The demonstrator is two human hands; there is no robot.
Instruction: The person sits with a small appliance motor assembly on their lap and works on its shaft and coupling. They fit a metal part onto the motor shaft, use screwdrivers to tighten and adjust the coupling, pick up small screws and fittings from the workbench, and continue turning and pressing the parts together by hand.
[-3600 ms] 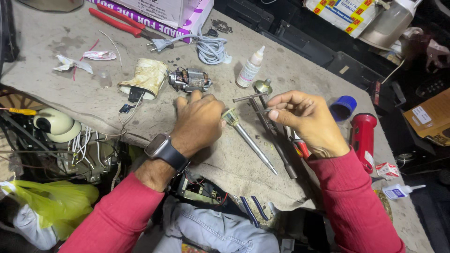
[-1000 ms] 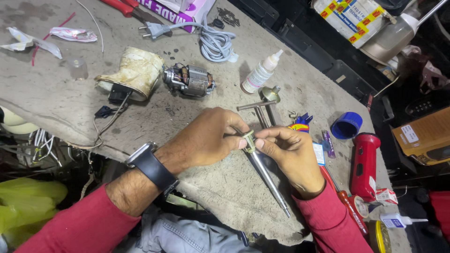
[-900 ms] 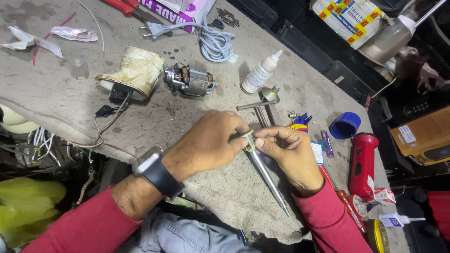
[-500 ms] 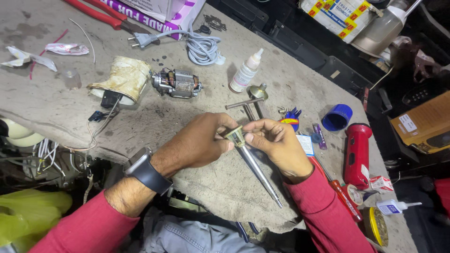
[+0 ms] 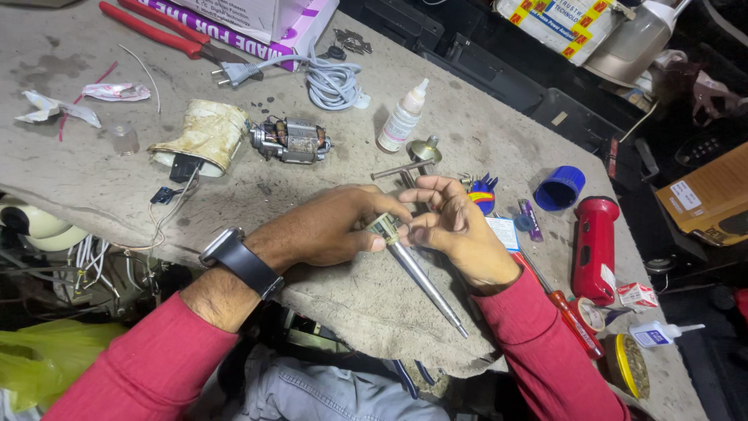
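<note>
Fingers of both hands close on the head of a long metal shaft (image 5: 417,273). The left hand (image 5: 327,230) pinches that head from one side with thumb and forefinger, and the right hand (image 5: 456,230) curls its fingertips onto it from the other side, so the head sits squeezed between the two sets of fingertips. From there the shaft slants down and away from the fingers, its thin free end reaching toward the near edge of the grey workbench (image 5: 93,164). A dark watch (image 5: 238,257) sits on the left wrist, and both arms wear red sleeves.

Beyond the shaft, on the far side of the hands, lies a small electric motor (image 5: 290,140), with a taped yellowish bundle (image 5: 204,139) just beside it. A small white bottle (image 5: 401,121) stands further back from the shaft, near a coiled grey cord (image 5: 331,82). To the right of the shaft lie a blue cap (image 5: 559,187) and a red torch (image 5: 594,248).
</note>
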